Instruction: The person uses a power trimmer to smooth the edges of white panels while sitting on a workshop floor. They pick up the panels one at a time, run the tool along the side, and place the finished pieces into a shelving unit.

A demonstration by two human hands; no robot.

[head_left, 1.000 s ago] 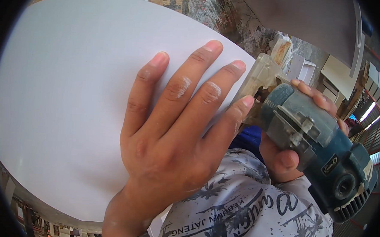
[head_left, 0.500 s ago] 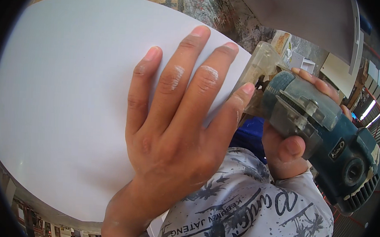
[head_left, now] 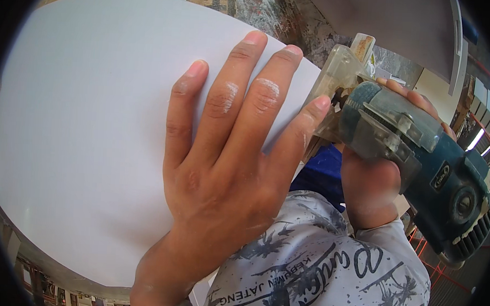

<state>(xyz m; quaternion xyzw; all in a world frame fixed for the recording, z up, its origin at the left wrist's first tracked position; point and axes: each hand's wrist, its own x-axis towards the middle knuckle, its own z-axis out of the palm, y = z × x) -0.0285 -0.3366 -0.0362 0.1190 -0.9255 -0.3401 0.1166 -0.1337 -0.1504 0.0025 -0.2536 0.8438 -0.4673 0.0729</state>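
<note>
My left hand (head_left: 219, 168) lies palm down on a large white board (head_left: 86, 122), its fingers spread and white dust on the knuckles. Its thumb reaches over the board's right edge and touches or nearly touches the clear plastic base (head_left: 335, 69) of a trim router. This teal power tool (head_left: 430, 162) is tilted on its side, with its base against the board edge. My right hand (head_left: 371, 182) wraps round the router from behind, and its thumb is blurred. The cutter and the palm of the right hand are mostly hidden.
Beyond the board's far edge is a paint-stained surface (head_left: 263, 10). A grey panel (head_left: 393, 28) stands at the upper right. Blue cloth (head_left: 321, 176) shows below the router, beside my patterned shirt (head_left: 317, 256). Lit lamps and red metal framework are at the far right.
The router has shifted slightly up along the board edge, away from me. My right thumb has moved in against its body. My left hand stays nearly in place, its fingers slightly shifted.
</note>
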